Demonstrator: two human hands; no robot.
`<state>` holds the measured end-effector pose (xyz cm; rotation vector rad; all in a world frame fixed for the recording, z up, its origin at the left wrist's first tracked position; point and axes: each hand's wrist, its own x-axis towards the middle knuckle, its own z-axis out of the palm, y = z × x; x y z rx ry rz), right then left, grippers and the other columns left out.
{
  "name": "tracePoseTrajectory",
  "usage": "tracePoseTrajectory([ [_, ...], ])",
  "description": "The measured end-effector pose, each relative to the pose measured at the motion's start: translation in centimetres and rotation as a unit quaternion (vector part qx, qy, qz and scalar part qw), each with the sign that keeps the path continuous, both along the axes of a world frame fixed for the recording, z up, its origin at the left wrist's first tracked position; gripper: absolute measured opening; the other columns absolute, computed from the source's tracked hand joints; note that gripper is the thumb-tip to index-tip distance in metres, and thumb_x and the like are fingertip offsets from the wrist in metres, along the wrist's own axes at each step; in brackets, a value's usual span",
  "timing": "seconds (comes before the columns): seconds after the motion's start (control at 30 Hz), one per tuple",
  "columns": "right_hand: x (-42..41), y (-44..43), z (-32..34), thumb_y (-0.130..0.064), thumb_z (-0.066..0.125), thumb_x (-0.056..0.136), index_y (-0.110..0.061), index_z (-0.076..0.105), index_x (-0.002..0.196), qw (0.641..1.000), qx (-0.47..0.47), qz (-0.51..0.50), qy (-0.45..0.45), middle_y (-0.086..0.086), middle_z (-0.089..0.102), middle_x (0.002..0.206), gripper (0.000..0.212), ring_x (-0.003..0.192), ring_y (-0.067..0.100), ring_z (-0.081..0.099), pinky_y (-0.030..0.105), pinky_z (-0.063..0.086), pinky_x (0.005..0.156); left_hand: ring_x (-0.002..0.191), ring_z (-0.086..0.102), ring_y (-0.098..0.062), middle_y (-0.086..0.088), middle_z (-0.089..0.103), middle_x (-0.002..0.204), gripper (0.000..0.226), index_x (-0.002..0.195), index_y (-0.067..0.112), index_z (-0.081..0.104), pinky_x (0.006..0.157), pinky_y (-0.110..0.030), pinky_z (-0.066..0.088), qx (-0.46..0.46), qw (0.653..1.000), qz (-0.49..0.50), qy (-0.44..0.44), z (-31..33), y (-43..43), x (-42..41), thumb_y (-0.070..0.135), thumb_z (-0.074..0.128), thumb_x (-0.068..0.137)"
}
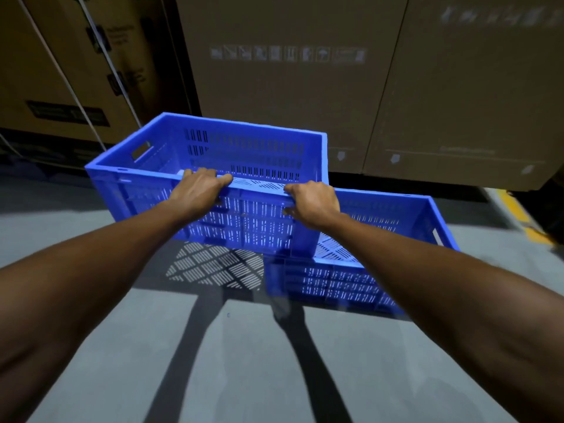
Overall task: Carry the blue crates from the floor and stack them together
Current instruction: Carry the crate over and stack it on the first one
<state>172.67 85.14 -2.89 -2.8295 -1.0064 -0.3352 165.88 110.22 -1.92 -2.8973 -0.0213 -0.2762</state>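
I hold a blue slotted crate (244, 148) in the air by its near long rim. My left hand (198, 190) grips the rim left of centre, my right hand (314, 201) grips it right of centre. The crate is empty and tilted slightly, and it casts a patterned shadow on the floor below. A second blue crate (381, 270) stands on the floor to the right and lower. The held crate's right end overlaps the second crate's left end in the picture.
Large brown cardboard boxes (290, 87) form a wall right behind the crates. More strapped boxes (61, 71) stand at the left. A yellow floor stripe (518, 215) runs at the right. Grey floor (152, 346) lies in front of me.
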Motion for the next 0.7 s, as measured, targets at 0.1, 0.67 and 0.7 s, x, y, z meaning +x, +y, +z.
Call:
tracePoseTrajectory([
  [0.1, 0.2, -0.5, -0.2, -0.045, 0.067, 0.089, -0.026, 0.060, 0.118, 1.000, 0.005, -0.004, 0.002, 0.003, 0.071, 0.097, 0.036, 0.095, 0.030, 0.066, 0.034, 0.047, 0.073, 0.090, 0.054, -0.032, -0.011, 0.056, 0.094, 0.026, 0.106, 0.017, 0.050, 0.083, -0.047, 0.040, 0.007, 1.000, 0.000, 0.007, 0.0, -0.5, 0.6, 0.023, 0.068, 0.088],
  [0.67, 0.8, -5.4, -0.2, -0.046, 0.065, 0.086, -0.028, 0.061, 0.122, 0.999, -0.027, -0.038, 0.012, 0.002, 0.070, 0.100, 0.039, 0.099, 0.029, 0.065, 0.033, 0.041, 0.070, 0.096, 0.054, -0.026, -0.006, 0.058, 0.101, 0.051, 0.111, 0.021, 0.042, 0.088, -0.045, 0.041, 0.021, 0.999, -0.021, 0.017, -0.6, -6.5, 0.4, 0.059, 0.062, 0.083],
  [0.7, 0.8, -6.0, -0.2, -0.048, 0.065, 0.086, -0.029, 0.061, 0.123, 0.999, -0.026, -0.042, 0.014, 0.002, 0.070, 0.101, 0.041, 0.100, 0.029, 0.065, 0.033, 0.041, 0.070, 0.097, 0.055, -0.026, -0.006, 0.058, 0.101, 0.050, 0.110, 0.021, 0.042, 0.087, -0.045, 0.042, 0.023, 0.999, -0.023, 0.012, -0.6, -7.3, 0.5, 0.057, 0.062, 0.083],
])
